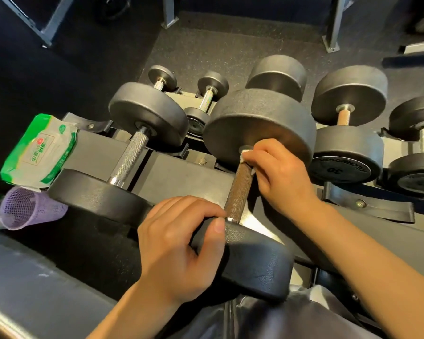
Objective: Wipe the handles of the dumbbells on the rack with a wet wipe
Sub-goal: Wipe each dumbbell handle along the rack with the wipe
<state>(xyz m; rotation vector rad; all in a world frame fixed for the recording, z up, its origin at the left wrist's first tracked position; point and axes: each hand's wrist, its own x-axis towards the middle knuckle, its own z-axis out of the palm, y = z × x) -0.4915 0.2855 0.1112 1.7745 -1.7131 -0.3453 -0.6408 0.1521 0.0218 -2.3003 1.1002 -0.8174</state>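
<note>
Now your right hand [277,174] pinches the wet wipe [245,154] around the rusty handle's [239,192] far end. Your left hand [179,245] grips the near head [255,255]. Next, drag the wipe toward you.

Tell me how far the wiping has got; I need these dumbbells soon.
Nothing shows as finished. In hand: the right hand pinches a white wipe at the far end of the brownish handle, while the left hand steadies the near weight head. Left: the rest of that handle, the silver handle beside it, and the dumbbells further right.
</note>
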